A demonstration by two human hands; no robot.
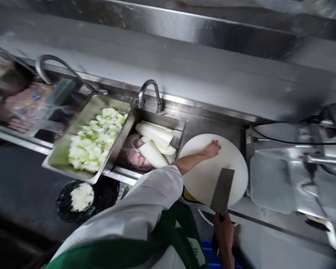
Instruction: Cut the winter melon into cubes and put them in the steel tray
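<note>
My right hand (224, 228) grips the handle of a cleaver (223, 190), whose broad blade lies over the near right part of a round white cutting board (196, 175). Over the far part of that board is my left hand (212, 148), its fingers curled in; whether anything small is inside them is hidden. Left of the board, peeled pale green gourds (154, 154) lie in a sink basin (182, 129) beside bagged pink meat (136, 157). A deep steel pan (56, 158) of chopped pale green pieces (96, 140) rests farther left across the sink edge.
Two curved faucets, one (152, 84) behind the basin and another (53, 58) farther left, rise at the back. Packed meat (28, 106) fills the left sink. Below the pan stands a black-lined bin (63, 205) with white scraps. A metal machine (302, 164) borders the board's right side.
</note>
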